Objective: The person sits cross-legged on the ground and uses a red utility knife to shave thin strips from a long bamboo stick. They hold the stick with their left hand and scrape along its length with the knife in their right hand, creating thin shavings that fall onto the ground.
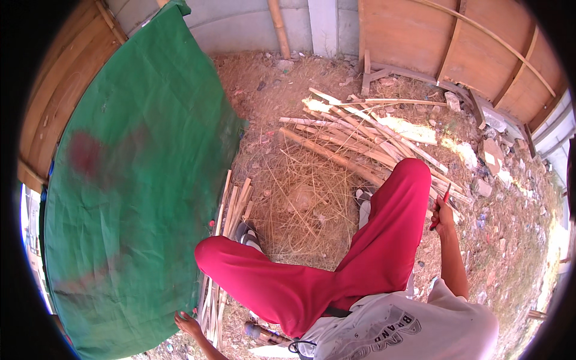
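The right hand (pixel 443 217) closes its grip on a red-handled tool (pixel 440 207); the left hand (pixel 187 324) rests open beside split bamboo strips (pixel 231 210). Most bamboo (pixel 360 135) looks unsplit.

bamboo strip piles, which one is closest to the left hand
The small stack of strips beside the green tarp, running down towards the left hand. The big loose pile lies farther off, beyond the red-trousered knees.
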A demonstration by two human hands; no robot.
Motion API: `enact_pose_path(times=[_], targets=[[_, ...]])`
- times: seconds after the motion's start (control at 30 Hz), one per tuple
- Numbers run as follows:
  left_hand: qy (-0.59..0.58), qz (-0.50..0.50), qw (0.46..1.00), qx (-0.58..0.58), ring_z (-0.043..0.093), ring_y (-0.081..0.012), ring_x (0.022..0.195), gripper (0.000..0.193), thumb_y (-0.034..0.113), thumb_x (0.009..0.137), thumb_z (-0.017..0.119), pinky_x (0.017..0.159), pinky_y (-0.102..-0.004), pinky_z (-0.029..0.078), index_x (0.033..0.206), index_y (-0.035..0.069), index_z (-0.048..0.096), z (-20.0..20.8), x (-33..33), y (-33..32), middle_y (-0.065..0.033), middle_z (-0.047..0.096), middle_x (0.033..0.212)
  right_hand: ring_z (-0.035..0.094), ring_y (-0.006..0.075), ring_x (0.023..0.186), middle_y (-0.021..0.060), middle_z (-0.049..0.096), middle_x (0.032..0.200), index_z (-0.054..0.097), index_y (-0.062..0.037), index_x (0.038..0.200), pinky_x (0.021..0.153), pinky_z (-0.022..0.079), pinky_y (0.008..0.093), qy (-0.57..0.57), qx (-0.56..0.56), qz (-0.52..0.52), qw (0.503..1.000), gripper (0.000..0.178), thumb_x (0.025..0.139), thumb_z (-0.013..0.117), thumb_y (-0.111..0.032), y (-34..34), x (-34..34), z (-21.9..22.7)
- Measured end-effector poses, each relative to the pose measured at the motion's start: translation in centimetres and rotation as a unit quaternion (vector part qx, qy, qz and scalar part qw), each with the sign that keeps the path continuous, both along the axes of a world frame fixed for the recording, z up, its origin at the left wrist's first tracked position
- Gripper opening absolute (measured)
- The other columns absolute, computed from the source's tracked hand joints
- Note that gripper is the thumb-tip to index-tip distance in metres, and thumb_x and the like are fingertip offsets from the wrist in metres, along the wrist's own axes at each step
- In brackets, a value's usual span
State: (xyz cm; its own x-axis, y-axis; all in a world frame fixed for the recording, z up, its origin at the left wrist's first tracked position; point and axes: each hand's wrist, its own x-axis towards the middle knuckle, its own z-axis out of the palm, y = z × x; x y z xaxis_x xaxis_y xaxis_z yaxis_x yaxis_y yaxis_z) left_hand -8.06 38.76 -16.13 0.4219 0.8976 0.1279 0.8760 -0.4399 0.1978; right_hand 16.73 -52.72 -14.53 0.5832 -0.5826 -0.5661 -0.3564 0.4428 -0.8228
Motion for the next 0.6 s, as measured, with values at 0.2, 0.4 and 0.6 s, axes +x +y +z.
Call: enact_pose_path(times=[0.2,0.4,0.6], targets=[[-0.273,-0.278,0.916,-0.096,0.036,-0.0444,0.143,0.074,0.051,0.1,0.055,0.115,-0.0576,0.033,0.151,0.001,0.037,10.9,12.0,-25.3,-0.0278,0.04,0.152,0.061,0.0152,0.059,0.0036,0.066,0.079,0.062,-0.0033,0.107,0.047,0.046,0.029,0.082,0.189,0.038,0.978,0.021,0.099,0.058,-0.022,4.0,-7.3,-10.1],[-0.006,-0.446,0.894,0.034,0.027,-0.0504,0.146,0.072,0.047,0.089,0.066,0.118,-0.0613,0.024,0.142,0.001,0.051,13.8,10.3,-39.1,-0.0226,0.042,0.153,0.069,0.0197,0.075,0.0068,0.067,0.086,0.062,0.0017,0.114,0.058,0.055,0.0363,0.042,0.164,-0.04,0.985,0.029,0.098,0.06,-0.023,5.8,-6.2,-14.5],[0.129,-0.704,0.696,0.057,0.034,-0.0262,0.147,0.048,0.042,0.094,0.06,0.119,-0.059,0.02,0.124,0.007,0.07,10.7,8.4,-37.7,-0.0117,0.048,0.152,0.067,0.0193,0.074,0.0067,0.067,0.086,0.063,0.0005,0.11,0.058,0.055,0.0361,0.017,0.136,0.009,0.991,0.027,0.096,0.061,-0.022,5.3,-4.8,-14.7]])
